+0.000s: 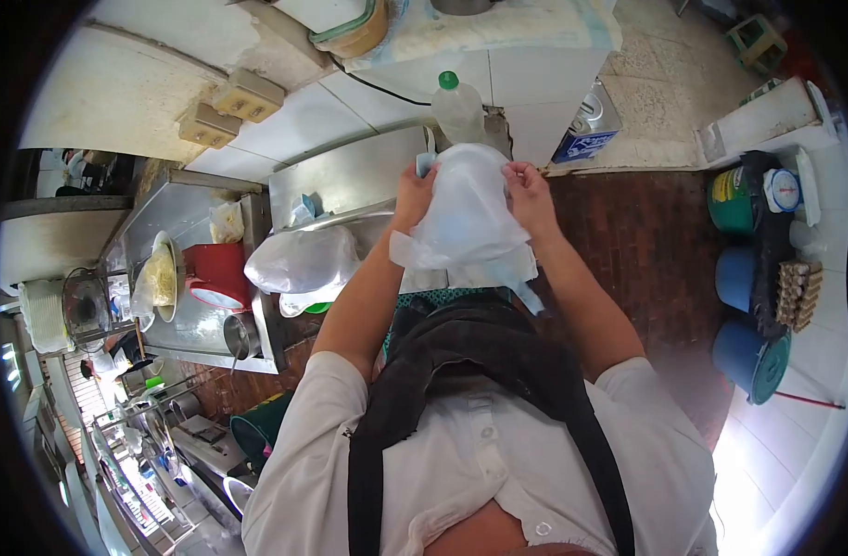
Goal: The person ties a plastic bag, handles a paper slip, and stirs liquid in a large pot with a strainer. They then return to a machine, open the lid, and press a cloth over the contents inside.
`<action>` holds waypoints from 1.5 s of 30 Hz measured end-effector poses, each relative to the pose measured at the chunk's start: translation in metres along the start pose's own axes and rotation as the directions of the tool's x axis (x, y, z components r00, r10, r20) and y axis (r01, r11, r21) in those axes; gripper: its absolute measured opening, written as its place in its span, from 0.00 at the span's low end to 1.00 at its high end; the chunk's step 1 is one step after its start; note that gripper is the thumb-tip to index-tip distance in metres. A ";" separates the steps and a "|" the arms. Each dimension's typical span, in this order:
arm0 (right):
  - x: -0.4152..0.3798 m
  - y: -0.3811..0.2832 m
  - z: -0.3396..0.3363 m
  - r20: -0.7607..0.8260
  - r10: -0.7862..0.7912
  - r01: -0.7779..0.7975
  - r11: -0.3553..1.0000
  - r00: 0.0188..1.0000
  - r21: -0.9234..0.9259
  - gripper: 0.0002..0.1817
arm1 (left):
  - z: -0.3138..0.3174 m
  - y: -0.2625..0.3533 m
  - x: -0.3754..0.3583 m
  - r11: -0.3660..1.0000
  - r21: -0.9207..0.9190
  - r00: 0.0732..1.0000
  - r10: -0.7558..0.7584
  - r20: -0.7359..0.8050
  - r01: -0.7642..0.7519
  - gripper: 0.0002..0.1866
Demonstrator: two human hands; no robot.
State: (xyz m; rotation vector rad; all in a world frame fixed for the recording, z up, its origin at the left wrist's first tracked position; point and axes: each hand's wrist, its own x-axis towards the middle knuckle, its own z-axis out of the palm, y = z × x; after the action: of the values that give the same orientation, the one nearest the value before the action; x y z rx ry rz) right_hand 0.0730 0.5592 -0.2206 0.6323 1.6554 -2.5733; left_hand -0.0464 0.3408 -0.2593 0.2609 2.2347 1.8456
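holding a crinkly translucent white plastic bag [468, 208] up between left hand [413, 197] and right hand [532, 195] // pinching opposite side edges with both sets of fingers, so basically equally close // pointing lengthwise from black cloth apron [498, 343] toward cloudy green-capped plastic bottle [456, 111]

held bag [468, 204] contents: unclear; metal vessel [461, 6]: cropped; scale dial [786, 190]: unreadable

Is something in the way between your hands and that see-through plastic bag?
Nothing visible blocks the right hand: it pinches one side of the plastic bag. The left hand holds the other side; a small light-blue piece shows at its fingers, but whether it sits between them and the bag, I can't tell.
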 end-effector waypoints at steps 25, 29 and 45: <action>0.023 0.085 -0.037 0.104 -0.641 0.522 0.508 0.761 -0.685 0.13 | 0.026 -0.030 0.010 0.980 0.018 0.957 -0.198 0.211 0.199 0.15; 0.027 0.112 -0.040 0.020 -0.393 0.392 0.912 0.920 -0.122 0.06 | 0.023 -0.008 0.007 0.892 0.446 0.954 -0.192 0.232 0.071 0.18; -0.039 0.094 -0.069 0.167 0.038 -0.125 0.824 0.985 0.553 0.23 | 0.014 -0.013 -0.027 0.664 -0.372 0.754 -0.626 0.198 0.648 0.07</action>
State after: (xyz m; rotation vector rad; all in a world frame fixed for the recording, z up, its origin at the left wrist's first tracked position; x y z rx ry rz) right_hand 0.1525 0.5711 -0.3141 0.4844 0.7834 -2.9545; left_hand -0.0162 0.3442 -0.2733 -0.4976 1.5144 1.7878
